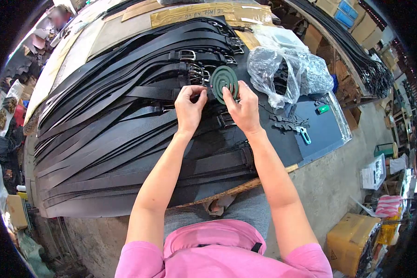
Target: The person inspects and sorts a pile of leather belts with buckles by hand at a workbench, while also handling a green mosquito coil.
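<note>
A dark green spiral mosquito coil [223,76] is held up above the belts, gripped by the fingers and thumb of my right hand [245,111]. Just left of the coil, my left hand [189,111] is closed in a pinch, with thumb and forefinger together. Whatever it may hold is too small to make out. Beneath both hands lie many black belts [111,109] with silver buckles [197,72], spread lengthwise across the table.
Right of my hands are a clear plastic bag [282,76], black strap pieces [285,123], light-blue-handled snips [305,135] and a green lighter [323,109]. Flattened cardboard [185,17] lies at the back. More belts [375,74] hang on another table. A carton [352,238] stands on the floor.
</note>
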A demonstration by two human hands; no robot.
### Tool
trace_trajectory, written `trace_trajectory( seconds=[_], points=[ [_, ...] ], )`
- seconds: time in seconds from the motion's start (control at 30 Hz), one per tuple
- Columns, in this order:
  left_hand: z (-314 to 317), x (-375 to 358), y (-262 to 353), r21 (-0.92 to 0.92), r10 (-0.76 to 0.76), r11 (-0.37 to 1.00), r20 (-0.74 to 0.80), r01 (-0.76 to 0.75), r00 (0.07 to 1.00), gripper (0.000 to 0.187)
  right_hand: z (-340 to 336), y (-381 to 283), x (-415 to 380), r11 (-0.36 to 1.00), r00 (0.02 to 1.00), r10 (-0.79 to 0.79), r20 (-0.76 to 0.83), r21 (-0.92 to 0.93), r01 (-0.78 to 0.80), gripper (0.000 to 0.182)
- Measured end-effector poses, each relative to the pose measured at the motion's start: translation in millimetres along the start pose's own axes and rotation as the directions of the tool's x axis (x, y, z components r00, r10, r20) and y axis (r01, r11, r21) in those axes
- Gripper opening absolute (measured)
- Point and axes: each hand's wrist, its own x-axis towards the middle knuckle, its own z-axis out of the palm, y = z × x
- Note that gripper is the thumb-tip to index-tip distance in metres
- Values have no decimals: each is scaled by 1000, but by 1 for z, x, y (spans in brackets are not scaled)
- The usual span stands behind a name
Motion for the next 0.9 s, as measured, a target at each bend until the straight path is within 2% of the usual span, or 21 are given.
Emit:
trace_trajectory(
  seconds=[0.37, 0.57, 0.77, 0.9],
  points=[
    [1, -1, -1, -57, -8, 998, -5, 8, 1000, 10, 1, 2, -2, 997, 999, -22, 46, -67, 25, 18],
    [1, 0, -6, -12, 57, 998, -3, -57, 998, 9, 2, 3, -3, 997, 998, -15, 57, -71, 19, 18],
    [1, 0, -4, -81, -84, 993, -19, 82, 996, 8, -4, -4, -2, 998, 999, 13, 39, -59, -11, 16],
    [2, 1, -13, -75, -38, 997, -8, 38, 999, 12, -5, -8, -1, 999, 999, 24, -31, -31, -25, 14]
  ],
)
